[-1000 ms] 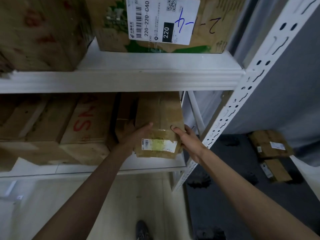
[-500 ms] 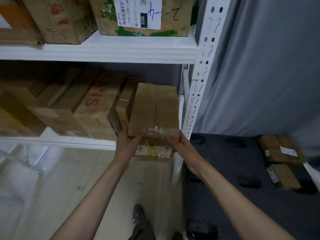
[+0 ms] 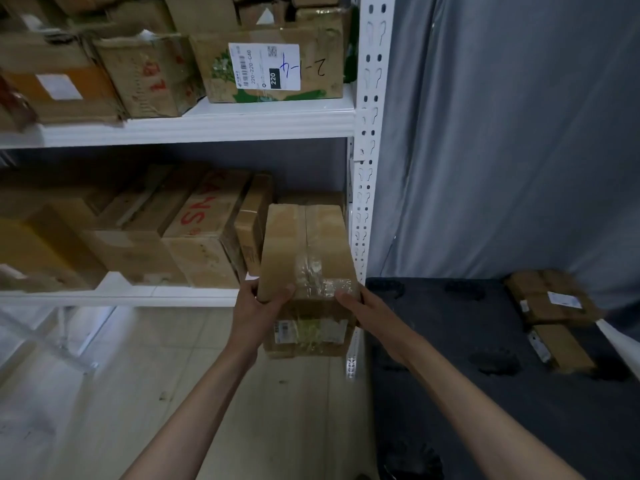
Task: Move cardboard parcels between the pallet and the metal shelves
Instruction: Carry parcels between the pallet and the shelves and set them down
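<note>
Parcel (image 3: pixel 306 268): taped cardboard box, sitting half out over the front edge of the lower shelf (image 3: pixel 121 295), at the right end beside the white upright (image 3: pixel 369 168).
Left hand (image 3: pixel 258 308): gripping the near left corner, thumb lying on the top face, fingers wrapping the side.
Right hand (image 3: pixel 362 304): gripping the near right edge, thumb pressing on the tape; fingers going round the far side.
Destination: dark pallet (image 3: pixel 485 375) lying low to the right, already carrying two flat parcels (image 3: pixel 550 303).
Step in hand: judging by the overhang, the box is travelling between shelf and pallet.
Technique: keep both hands level and opposed; support the underside once the box is leaving the shelf; clear the upright before swinging right; avoid snagging the neighbouring box (image 3: pixel 254 223).
Hidden: parcel underside and rear; right-hand fingertips; whether the far end is resting on the shelf cannot be told.
Unclear: label (image 3: pixel 310 330) on the near face is too blurred for reading.
</note>
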